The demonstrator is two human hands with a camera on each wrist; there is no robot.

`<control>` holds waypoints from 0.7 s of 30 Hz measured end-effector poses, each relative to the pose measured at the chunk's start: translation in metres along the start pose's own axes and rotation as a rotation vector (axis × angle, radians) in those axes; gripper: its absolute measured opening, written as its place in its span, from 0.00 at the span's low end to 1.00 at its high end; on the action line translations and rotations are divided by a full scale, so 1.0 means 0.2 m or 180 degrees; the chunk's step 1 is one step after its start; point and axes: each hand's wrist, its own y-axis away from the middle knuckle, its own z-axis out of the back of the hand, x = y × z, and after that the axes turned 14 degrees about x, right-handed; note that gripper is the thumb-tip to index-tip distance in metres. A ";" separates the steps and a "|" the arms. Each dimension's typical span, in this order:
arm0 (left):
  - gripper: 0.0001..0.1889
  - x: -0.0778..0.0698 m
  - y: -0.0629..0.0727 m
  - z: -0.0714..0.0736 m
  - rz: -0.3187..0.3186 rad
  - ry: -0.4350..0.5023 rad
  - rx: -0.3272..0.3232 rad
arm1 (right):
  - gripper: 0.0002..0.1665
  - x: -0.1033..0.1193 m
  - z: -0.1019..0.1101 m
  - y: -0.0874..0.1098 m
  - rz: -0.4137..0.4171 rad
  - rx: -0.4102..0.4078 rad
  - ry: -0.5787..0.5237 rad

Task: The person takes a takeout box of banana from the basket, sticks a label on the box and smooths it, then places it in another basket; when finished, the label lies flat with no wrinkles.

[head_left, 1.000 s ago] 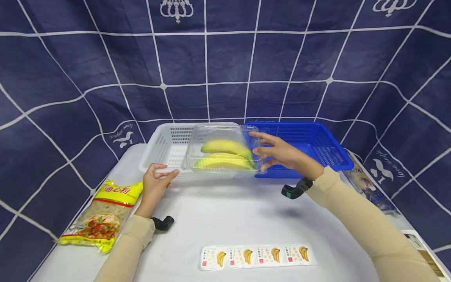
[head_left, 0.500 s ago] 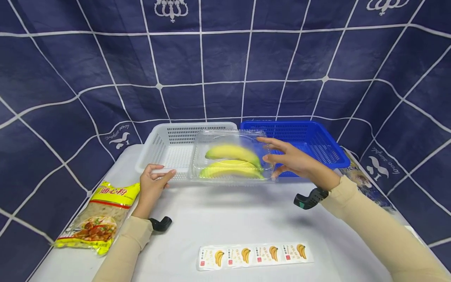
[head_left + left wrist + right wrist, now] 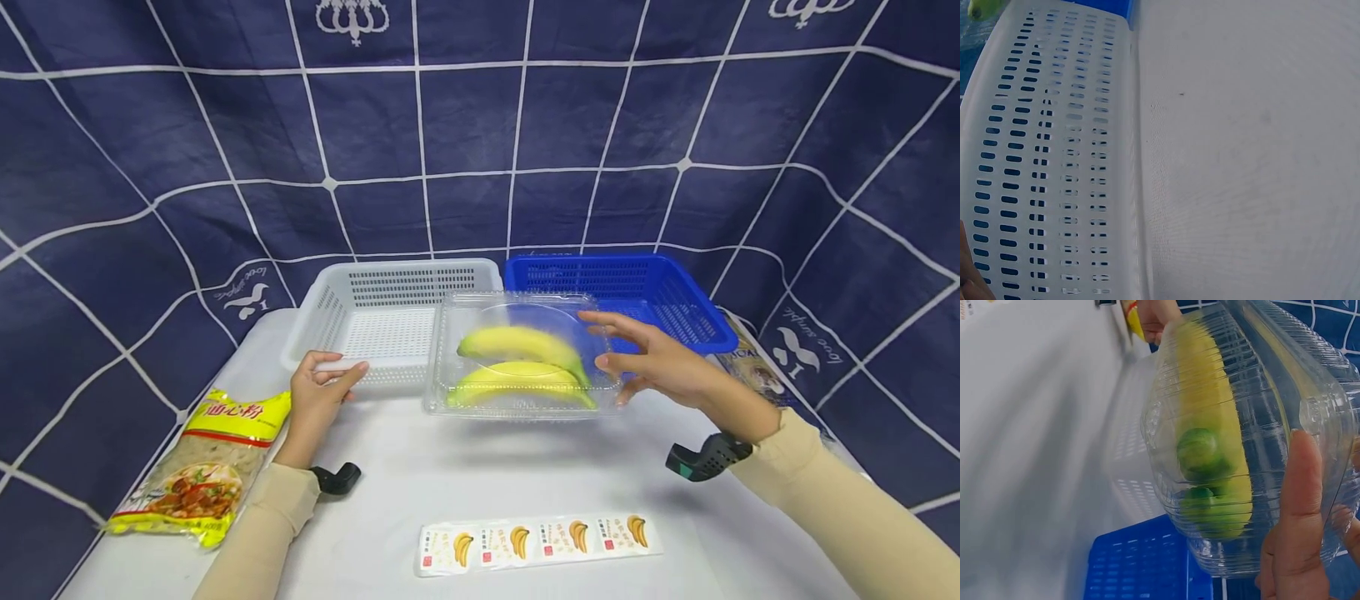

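Observation:
Two bananas [image 3: 525, 379] lie inside a lidded clear plastic container [image 3: 480, 310]. My right hand [image 3: 652, 358] grips this container by its right side and holds it above the table, in front of both baskets. In the right wrist view the thumb [image 3: 1302, 487] presses on the clear wall, and the bananas' green ends show through it. My left hand [image 3: 318, 396] pinches the near left rim of the white basket [image 3: 405, 362] between thumb and fingers. The left wrist view shows the basket's slotted wall [image 3: 1054, 156] close up, with only a bit of that hand at the lower left.
A blue basket [image 3: 705, 333] adjoins the white one on the right. On the left lies a yellow food packet [image 3: 202, 467]. A strip of banana stickers [image 3: 540, 543] lies at the front. Another packet [image 3: 750, 358] is partly hidden at the right.
My right hand has brought the container with the bananas toward me and to the right, off the white basket. The left hand still holds the basket's rim.

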 end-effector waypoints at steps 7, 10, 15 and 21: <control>0.24 -0.01 0.00 0.00 0.0026 0.0028 -0.0004 | 0.40 -0.06 -0.02 0.12 0.0077 -0.0032 0.0011; 0.23 -0.01 0.00 0.00 0.0040 0.0031 -0.0004 | 0.38 -0.10 -0.03 0.17 0.0156 -0.0035 0.0009; 0.23 -0.01 0.00 0.00 0.0072 0.0032 -0.0003 | 0.34 -0.18 -0.03 0.26 0.0302 -0.0004 -0.0015; 0.24 -0.02 0.00 -0.01 0.0072 -0.0032 0.0009 | 0.33 -0.28 -0.03 0.34 0.0421 0.0060 -0.0116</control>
